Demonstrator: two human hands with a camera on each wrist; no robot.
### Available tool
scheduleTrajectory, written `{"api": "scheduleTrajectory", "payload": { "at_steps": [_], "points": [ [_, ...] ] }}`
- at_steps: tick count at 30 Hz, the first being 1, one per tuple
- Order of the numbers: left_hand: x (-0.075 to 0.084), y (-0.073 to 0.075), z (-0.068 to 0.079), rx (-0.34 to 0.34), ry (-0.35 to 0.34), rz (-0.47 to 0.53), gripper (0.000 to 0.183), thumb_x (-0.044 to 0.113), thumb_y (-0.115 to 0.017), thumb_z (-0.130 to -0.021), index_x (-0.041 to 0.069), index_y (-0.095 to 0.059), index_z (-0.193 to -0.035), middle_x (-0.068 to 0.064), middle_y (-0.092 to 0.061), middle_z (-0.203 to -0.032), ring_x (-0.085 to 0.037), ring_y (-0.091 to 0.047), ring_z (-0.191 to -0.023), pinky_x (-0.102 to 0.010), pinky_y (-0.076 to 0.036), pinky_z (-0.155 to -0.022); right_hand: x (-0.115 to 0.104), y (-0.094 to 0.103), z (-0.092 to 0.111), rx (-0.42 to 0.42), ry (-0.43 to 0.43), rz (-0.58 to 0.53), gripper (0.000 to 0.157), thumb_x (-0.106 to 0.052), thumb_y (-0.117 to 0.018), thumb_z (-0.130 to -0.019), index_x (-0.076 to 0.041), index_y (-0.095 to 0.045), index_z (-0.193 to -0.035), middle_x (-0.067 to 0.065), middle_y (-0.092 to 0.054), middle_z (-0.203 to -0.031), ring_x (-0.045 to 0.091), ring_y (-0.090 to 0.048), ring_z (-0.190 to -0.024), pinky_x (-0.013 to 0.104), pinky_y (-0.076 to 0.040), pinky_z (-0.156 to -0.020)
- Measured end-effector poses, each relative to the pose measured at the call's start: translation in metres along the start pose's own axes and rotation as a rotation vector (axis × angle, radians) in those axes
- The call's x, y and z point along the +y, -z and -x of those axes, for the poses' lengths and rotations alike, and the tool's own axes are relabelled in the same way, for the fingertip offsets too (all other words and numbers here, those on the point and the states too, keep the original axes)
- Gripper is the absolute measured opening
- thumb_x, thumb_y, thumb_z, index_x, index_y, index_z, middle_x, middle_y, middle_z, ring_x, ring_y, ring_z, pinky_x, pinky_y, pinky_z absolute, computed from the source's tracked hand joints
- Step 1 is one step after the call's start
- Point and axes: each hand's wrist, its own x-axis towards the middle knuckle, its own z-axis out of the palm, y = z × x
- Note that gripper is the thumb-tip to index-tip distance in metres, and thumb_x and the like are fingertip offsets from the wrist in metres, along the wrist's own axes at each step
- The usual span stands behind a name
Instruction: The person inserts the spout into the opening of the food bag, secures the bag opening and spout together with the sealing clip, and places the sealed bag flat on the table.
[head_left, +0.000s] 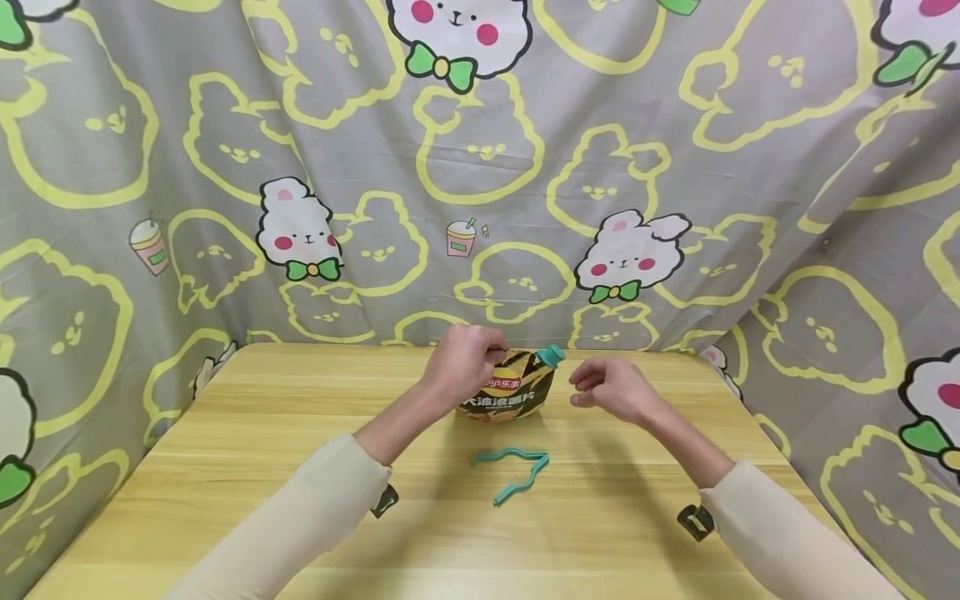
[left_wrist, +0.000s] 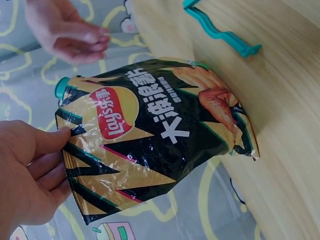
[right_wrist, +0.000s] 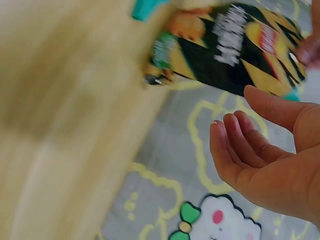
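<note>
A black-and-gold Lay's potato chip bag (head_left: 517,402) stands tilted on the table, its lower end on the wood. My left hand (head_left: 461,362) pinches its flat top edge between thumb and fingers. At the bag's upper right corner sits a teal cap-like piece (head_left: 551,356). My right hand (head_left: 615,390) hovers just right of that corner, apart from the bag, fingers loosely bent and nothing in them. In the right wrist view its palm and thumb (right_wrist: 272,111) show below the bag. A hinged teal bag clip (head_left: 513,452) lies spread in front of the bag.
The light wooden table (head_left: 300,417) reaches back to a grey curtain (head_left: 360,167) with yellow outlines and cartoon bunnies. More curtain hangs along both sides. Dark wrist devices (head_left: 696,522) show at both sleeve ends.
</note>
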Motion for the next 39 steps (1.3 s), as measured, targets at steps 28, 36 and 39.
{"api": "scheduleTrajectory", "payload": {
  "at_steps": [28, 36, 39],
  "points": [
    [0.001, 0.002, 0.0, -0.019, 0.001, -0.002, 0.017, 0.001, -0.068, -0.093, 0.009, -0.079, -0.083, -0.001, -0.075, -0.08, -0.009, -0.063, -0.065, -0.029, -0.056, -0.07, 0.025, -0.104, 0.022, -0.117, 0.107, -0.053, 0.023, 0.014, -0.076, -0.067, -0.006, -0.077, -0.078, 0.003, -0.072, -0.075, 0.009, -0.057, -0.06, 0.022, -0.047, -0.053],
    [0.001, 0.002, -0.001, -0.009, -0.003, 0.008, 0.021, -0.002, -0.066, -0.093, 0.01, -0.078, -0.081, 0.0, -0.074, -0.077, -0.008, -0.056, -0.061, -0.027, -0.053, -0.067, 0.024, -0.101, 0.023, -0.094, 0.09, -0.023, 0.021, 0.011, -0.079, -0.068, -0.009, -0.077, -0.075, 0.0, -0.072, -0.073, 0.011, -0.057, -0.064, 0.023, -0.046, -0.058],
    [0.0, 0.002, -0.001, -0.01, 0.002, 0.008, 0.022, -0.003, -0.065, -0.093, 0.01, -0.079, -0.082, 0.0, -0.074, -0.078, -0.009, -0.056, -0.061, -0.027, -0.053, -0.067, 0.024, -0.097, 0.023, -0.089, 0.085, -0.019, 0.021, 0.01, -0.079, -0.068, -0.009, -0.077, -0.075, 0.0, -0.072, -0.072, 0.011, -0.058, -0.065, 0.023, -0.047, -0.06]
  ]
}}
